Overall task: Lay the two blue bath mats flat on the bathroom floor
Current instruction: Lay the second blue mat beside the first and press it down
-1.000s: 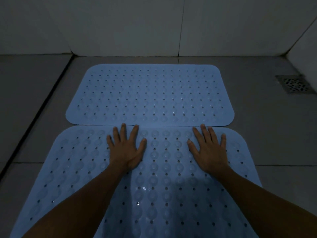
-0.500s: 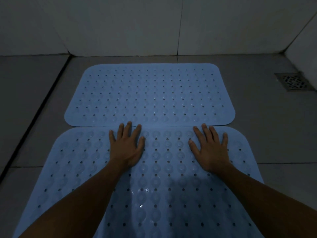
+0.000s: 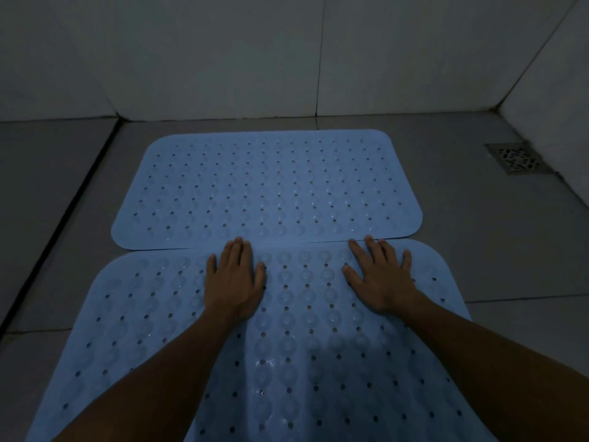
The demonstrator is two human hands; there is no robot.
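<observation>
Two light blue perforated bath mats lie on the grey tiled floor. The far mat (image 3: 267, 189) rests flat near the back wall. The near mat (image 3: 302, 346) spreads toward me, its far edge meeting the far mat's near edge. My left hand (image 3: 234, 282) presses palm-down on the near mat close to that seam, fingers straight. Flat on the same mat, my right hand (image 3: 381, 277) has its fingers spread and its fingertips at the seam. Both forearms cover part of the near mat.
A square metal floor drain (image 3: 518, 158) sits at the right by the side wall. White tiled walls close the back and right. A dark groove (image 3: 63, 218) runs along the floor at the left.
Both hands have slid a little forward on the near mat, and their fingertips now reach the seam between the mats. The view has shifted slightly.
</observation>
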